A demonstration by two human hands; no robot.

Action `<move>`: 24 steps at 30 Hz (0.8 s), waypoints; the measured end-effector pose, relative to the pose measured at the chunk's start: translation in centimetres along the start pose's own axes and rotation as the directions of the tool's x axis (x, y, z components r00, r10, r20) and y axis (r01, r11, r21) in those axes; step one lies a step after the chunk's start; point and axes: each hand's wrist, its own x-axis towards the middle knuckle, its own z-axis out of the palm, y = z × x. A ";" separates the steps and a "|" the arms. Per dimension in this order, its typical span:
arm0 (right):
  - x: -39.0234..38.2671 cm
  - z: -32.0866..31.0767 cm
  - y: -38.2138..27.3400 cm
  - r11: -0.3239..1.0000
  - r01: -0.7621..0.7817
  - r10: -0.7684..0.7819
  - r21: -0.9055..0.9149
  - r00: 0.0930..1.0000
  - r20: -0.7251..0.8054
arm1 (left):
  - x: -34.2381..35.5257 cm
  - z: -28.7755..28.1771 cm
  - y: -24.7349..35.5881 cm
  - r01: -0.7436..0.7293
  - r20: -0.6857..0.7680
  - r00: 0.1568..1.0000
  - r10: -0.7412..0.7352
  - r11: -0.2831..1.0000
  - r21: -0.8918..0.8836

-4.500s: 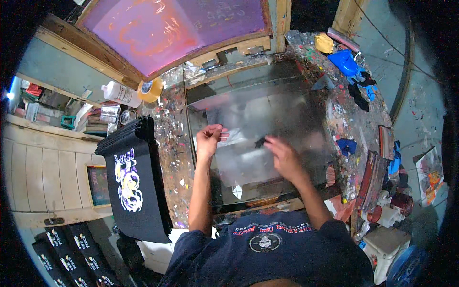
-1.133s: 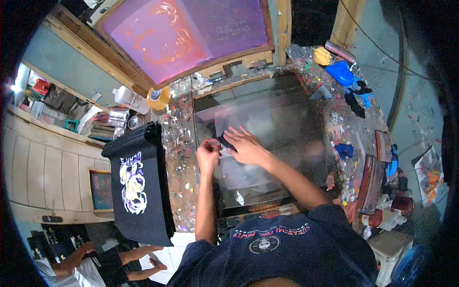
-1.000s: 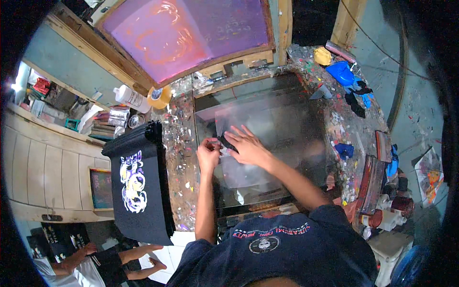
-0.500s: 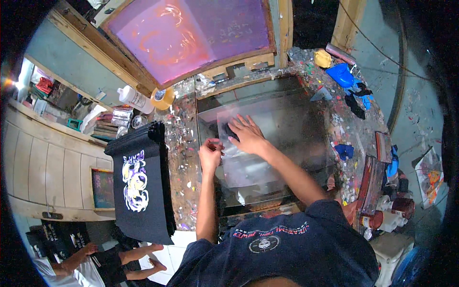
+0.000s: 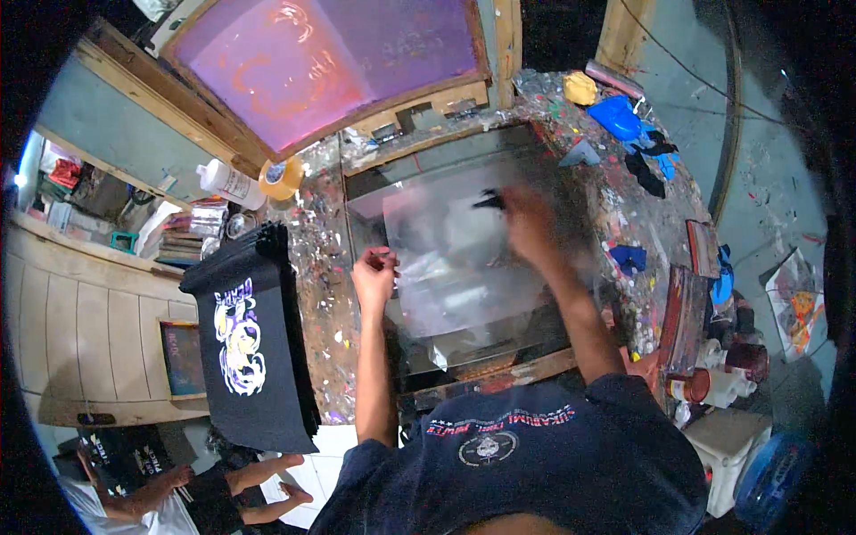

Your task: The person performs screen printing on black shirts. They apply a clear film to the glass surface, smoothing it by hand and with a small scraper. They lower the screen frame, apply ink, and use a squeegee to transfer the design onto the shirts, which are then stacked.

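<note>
Gripping a black cloth (image 5: 489, 200), the blurred right hand (image 5: 528, 221) is over the far part of the clear sheet (image 5: 481, 312). At its left edge, the left hand (image 5: 374, 277) is curled; whether it grips anything, I cannot tell.

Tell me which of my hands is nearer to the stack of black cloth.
Left. Your left hand is just right of the stack of black cloth, not touching it; your right hand is farther right, holding a small black rag.
</note>
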 end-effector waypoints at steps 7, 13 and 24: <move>-11.0 2.4 -8.3 0.954 0.226 -0.244 0.196 0.967 0.073 | 0.2 0.3 -0.6 -0.057 0.027 0.998 0.057 0.998 0.015; -8.7 -5.9 -10.7 0.973 -0.121 0.006 0.198 0.866 0.500 | -0.5 -0.8 -0.4 -0.024 0.004 1.000 0.023 0.999 0.025; -6.6 -17.1 16.4 0.877 -0.466 0.416 -0.115 0.857 -0.304 | 0.8 -1.8 1.0 -0.100 0.063 0.994 0.089 0.971 0.215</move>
